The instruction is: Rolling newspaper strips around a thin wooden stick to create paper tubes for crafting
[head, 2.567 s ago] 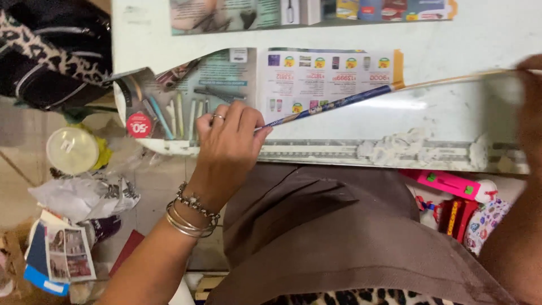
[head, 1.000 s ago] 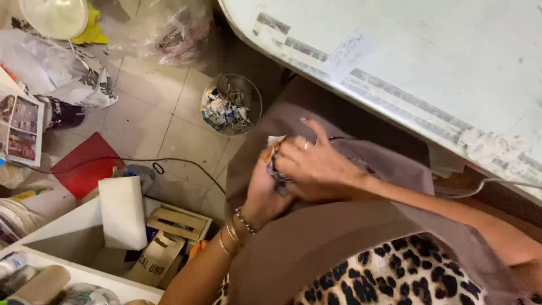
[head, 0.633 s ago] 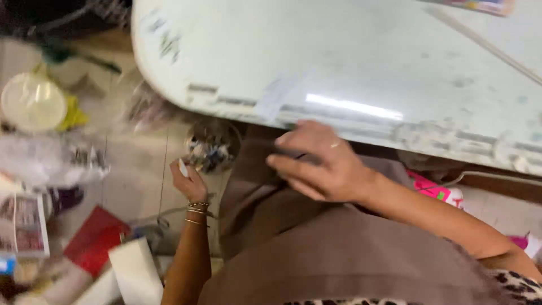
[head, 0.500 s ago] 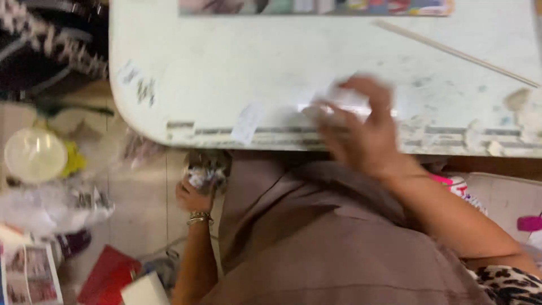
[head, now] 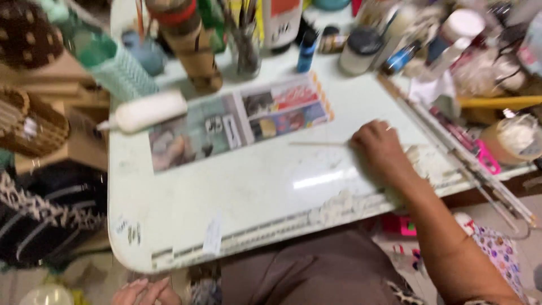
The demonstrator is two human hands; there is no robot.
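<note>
Stick point(head: 319, 143), thin & pale, lies flat on the counter point(head: 254, 192) mid-right, its right end running under the right hand point(head: 379, 148). Going L to R: left hand point(head: 144, 291) sits low below the counter edge, fingers loosely apart, nothing visibly held. White glue bottle point(head: 148, 111) lies on its side upper left, next to a flat printed magazine page point(head: 240, 121) w/ grey, red & blue picture blocks. Small white label point(head: 213, 236) stuck on the front edge. Right hand's grip is curled down onto the stick's end, fingers close together; blurred, so can't tell if it's pinched or just touched. Pink tool point(head: 485, 158) lies further right among long rods.
</note>
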